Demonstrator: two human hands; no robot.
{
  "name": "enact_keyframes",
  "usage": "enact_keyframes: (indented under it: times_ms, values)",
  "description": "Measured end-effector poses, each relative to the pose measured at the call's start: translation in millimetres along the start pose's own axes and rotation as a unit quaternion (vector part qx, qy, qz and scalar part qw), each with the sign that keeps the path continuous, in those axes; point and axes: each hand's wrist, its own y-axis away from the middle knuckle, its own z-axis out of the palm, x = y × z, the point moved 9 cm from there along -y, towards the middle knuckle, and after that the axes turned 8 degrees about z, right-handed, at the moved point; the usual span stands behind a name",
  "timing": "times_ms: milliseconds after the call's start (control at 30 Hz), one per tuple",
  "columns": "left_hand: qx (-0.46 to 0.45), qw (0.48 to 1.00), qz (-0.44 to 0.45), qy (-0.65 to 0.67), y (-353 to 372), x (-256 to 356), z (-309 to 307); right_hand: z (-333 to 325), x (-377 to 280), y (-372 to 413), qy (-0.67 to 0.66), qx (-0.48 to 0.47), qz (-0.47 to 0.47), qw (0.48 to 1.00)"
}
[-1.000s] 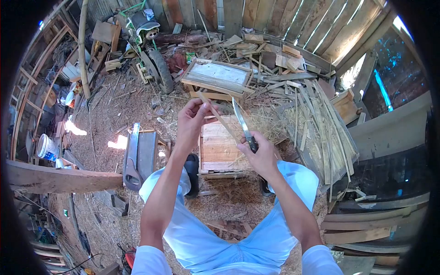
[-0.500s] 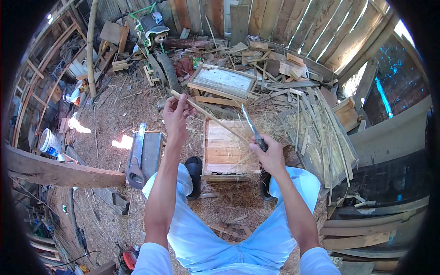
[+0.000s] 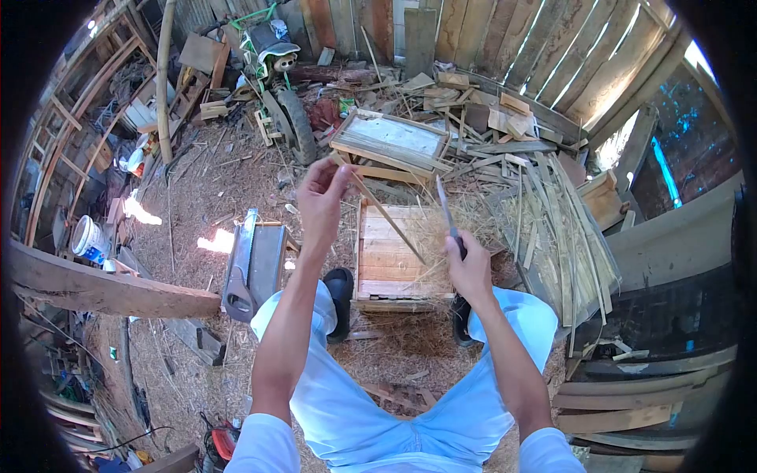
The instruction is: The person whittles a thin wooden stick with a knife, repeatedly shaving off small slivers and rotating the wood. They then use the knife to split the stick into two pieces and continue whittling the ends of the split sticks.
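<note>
My left hand [image 3: 322, 197] pinches the upper end of a thin wooden strip [image 3: 388, 216], which slants down to the right over a low wooden box [image 3: 384, 256]. In my right hand [image 3: 468, 266] is a knife [image 3: 448, 206] with a dark handle, its blade pointing up and slightly left. Blade and strip are apart. Thin shavings [image 3: 430, 244] lie on the right part of the box, which stands between my feet.
A handsaw [image 3: 240, 268] rests on a dark box [image 3: 269, 256] at left. Behind stand a wooden frame with a pale panel [image 3: 394, 135] and scrap wood [image 3: 481, 110]. Thin strips [image 3: 564, 236] lie on a board at right. A beam [image 3: 118, 285] juts in from the left.
My left hand has moved right with the strip, which now hangs more steeply. The knife has shifted slightly right, and its blade stands more upright. The whole view has shifted a little.
</note>
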Motion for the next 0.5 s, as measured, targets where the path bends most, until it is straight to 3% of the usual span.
enact_keyframes:
  times_ms: [200, 267, 433, 500]
  values:
    - [-0.083, 0.994, -0.054, -0.04, 27, -17, 30, 1, -18, 13, -0.008, 0.043, -0.085, 0.995]
    - [-0.137, 0.986, -0.066, -0.07, 38, -25, 43, 4, -17, 19, 0.022, 0.024, -0.055, 0.998]
    - [-0.247, 0.958, -0.05, -0.135, 62, -34, 69, 12, -11, 27, -0.072, -0.032, -0.015, 0.997]
    - [-0.213, 0.971, -0.093, -0.061, 60, -35, 67, 4, -19, 29, -0.04, -0.019, -0.028, 0.999]
